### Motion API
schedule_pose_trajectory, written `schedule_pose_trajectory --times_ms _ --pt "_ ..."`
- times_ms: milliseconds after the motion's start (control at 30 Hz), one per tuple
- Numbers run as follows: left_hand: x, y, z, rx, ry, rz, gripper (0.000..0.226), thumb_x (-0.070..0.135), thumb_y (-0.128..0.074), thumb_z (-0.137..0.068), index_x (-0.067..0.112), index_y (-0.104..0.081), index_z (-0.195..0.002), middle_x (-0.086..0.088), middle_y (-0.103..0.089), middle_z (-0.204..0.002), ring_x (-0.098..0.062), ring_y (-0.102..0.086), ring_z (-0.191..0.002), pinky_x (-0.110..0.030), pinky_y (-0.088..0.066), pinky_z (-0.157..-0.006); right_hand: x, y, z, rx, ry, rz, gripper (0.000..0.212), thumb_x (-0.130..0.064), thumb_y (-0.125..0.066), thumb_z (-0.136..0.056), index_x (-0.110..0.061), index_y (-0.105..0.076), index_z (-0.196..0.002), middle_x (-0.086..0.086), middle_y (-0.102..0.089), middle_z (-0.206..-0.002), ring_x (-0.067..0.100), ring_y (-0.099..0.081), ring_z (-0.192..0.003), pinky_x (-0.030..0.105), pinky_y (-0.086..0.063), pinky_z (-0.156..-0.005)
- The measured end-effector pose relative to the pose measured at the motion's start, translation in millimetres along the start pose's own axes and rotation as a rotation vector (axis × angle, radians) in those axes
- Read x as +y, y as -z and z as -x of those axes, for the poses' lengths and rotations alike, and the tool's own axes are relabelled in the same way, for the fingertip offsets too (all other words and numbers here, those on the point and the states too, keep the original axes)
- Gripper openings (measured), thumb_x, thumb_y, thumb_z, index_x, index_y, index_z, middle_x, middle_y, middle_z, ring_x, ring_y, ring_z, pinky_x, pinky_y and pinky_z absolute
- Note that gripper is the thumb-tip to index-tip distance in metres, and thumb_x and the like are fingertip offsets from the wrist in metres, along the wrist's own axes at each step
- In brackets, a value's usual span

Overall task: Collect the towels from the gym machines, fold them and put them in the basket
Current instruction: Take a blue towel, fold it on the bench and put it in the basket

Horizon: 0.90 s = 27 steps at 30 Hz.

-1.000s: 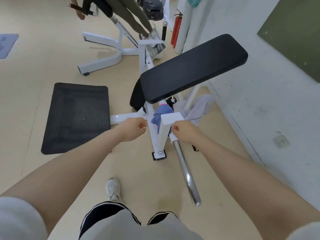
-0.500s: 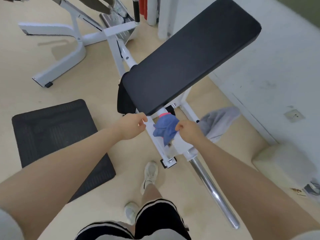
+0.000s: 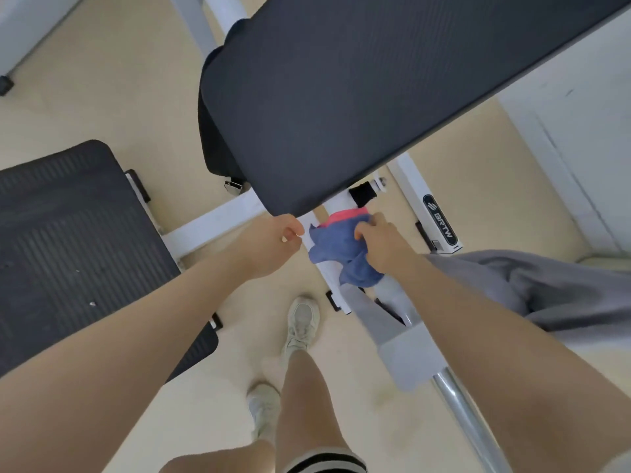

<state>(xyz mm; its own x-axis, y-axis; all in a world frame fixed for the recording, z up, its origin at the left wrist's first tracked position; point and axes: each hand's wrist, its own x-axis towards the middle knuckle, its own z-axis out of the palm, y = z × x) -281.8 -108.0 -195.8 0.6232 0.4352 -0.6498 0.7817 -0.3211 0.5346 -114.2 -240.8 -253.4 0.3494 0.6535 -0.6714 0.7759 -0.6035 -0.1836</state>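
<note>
Blue towel, pink-edged: draped on white frame just below black pad; right hand grasps it. Left hand: beside towel, fingers curled, contents indiscernible. Grey towel: right of pad.

Towel: blue w/ pink-red band at top edge. 2nd towel: plain grey. Bench pad: black, fine weave texture. Frame: white. Floor mat: black, ribbed. Floor: beige. Shoes: off-white.

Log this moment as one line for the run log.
step: collecting | right hand: grips blue towel on machine frame | left hand: curled, empty | grey towel: waiting
</note>
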Motion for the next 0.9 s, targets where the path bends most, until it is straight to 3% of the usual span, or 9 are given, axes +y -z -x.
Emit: schedule_pose_trajectory --times_ms 67,167,333,433,533,633,767,833,900 --pt "-4.6 -3.1 -4.4 -0.040 0.042 -0.009 0.024 0.017 -0.045 -0.095 0.017 -0.056 -0.116 -0.004 -0.061 -0.106 -0.024 -0.059 -0.096 -0.025 -0.044 -0.078 1.1 -2.8 0.1 -0.014 0.023 0.084 0.032 -0.007 -0.043 -0.093 -0.010 -0.048 -0.125 0.017 -0.035 -0.133 0.035 -0.040 -0.119 0.041 -0.038 -0.097" --pt "-5.3 -2.4 -7.7 -0.075 0.047 -0.040 0.024 0.018 -0.046 -0.095 0.016 -0.057 -0.116 -0.007 -0.062 -0.111 -0.025 -0.059 -0.097 -0.030 -0.044 -0.084 5.9 1.0 5.9 -0.013 0.003 0.134 0.034 -0.013 -0.044 -0.094 -0.009 -0.047 -0.128 0.015 -0.032 -0.141 0.030 -0.037 -0.124 0.036 -0.037 -0.097" --pt "16.6 13.9 12.3 -0.091 -0.036 -0.092 0.026 0.015 -0.044 -0.095 0.013 -0.056 -0.118 -0.005 -0.060 -0.110 -0.019 -0.055 -0.090 -0.021 -0.040 -0.077 18.8 33.5 44.0 0.022 0.082 0.121 0.018 -0.023 -0.050 -0.092 -0.015 -0.063 -0.102 0.004 -0.050 -0.122 0.026 -0.043 -0.115 0.034 -0.039 -0.091" --pt "39.5 28.5 37.8 -0.135 -0.167 -0.110 0.020 0.006 -0.043 -0.095 0.008 -0.058 -0.108 -0.002 -0.055 -0.088 -0.001 -0.051 -0.068 -0.008 -0.036 -0.060 14.2 58.8 91.0 0.000 0.052 -0.005 0.010 -0.021 -0.049 -0.093 -0.014 -0.056 -0.094 0.007 -0.058 -0.101 0.026 -0.051 -0.095 0.031 -0.037 -0.075" --pt "60.2 45.6 72.6 -0.102 -0.274 -0.109 0.019 0.006 -0.043 -0.094 0.004 -0.059 -0.105 0.000 -0.053 -0.087 -0.008 -0.047 -0.068 -0.013 -0.034 -0.060 -3.2 78.2 146.4 0.054 -0.001 -0.167 0.005 -0.017 -0.044 -0.096 -0.014 -0.042 -0.093 0.014 -0.058 -0.090 0.028 -0.050 -0.079 0.034 -0.033 -0.067" --pt "77.6 60.5 122.0 -0.088 -0.388 -0.074 0.023 0.016 -0.044 -0.092 0.005 -0.061 -0.103 -0.007 -0.062 -0.095 -0.016 -0.048 -0.079 -0.022 -0.039 -0.069 -37.2 91.6 203.7 0.226 -0.022 -0.343 0.021 -0.012 -0.041 -0.096 -0.023 -0.032 -0.080 0.002 -0.047 -0.074 0.022 -0.040 -0.065 0.031 -0.028 -0.061" --pt "89.7 77.9 202.8 -0.125 -0.707 -0.079 0.019 0.011 -0.049 -0.090 0.008 -0.053 -0.108 -0.016 -0.059 -0.099 -0.015 -0.052 -0.076 -0.028 -0.043 -0.074 -100.6 99.9 292.6 0.538 0.044 -0.546 0.021 -0.011 -0.043 -0.096 -0.021 -0.035 -0.079 -0.009 -0.038 -0.061 0.011 -0.035 -0.056 0.022 -0.028 -0.054" --pt "93.9 83.9 226.5 -0.143 -0.810 -0.101 0.043 0.026 -0.056 -0.086 0.019 -0.050 -0.128 0.001 -0.059 -0.104 -0.002 -0.052 -0.077 -0.023 -0.044 -0.072 -122.9 107.2 319.1 0.654 0.107 -0.668 0.030 -0.010 -0.045 -0.095 -0.028 -0.034 -0.074 -0.011 -0.037 -0.056 0.009 -0.033 -0.054 0.023 -0.029 -0.055" --pt "102.2 87.0 261.8 -0.171 -0.870 -0.094 0.039 0.026 -0.060 -0.086 0.022 -0.051 -0.124 0.015 -0.058 -0.101 0.006 -0.053 -0.078 -0.015 -0.042 -0.068 -142.0 111.5 353.9 0.747 0.119 -0.789 0.032 -0.007 -0.048 -0.093 -0.029 -0.037 -0.072 -0.014 -0.039 -0.049 0.006 -0.032 -0.052 0.023 -0.028 -0.056"
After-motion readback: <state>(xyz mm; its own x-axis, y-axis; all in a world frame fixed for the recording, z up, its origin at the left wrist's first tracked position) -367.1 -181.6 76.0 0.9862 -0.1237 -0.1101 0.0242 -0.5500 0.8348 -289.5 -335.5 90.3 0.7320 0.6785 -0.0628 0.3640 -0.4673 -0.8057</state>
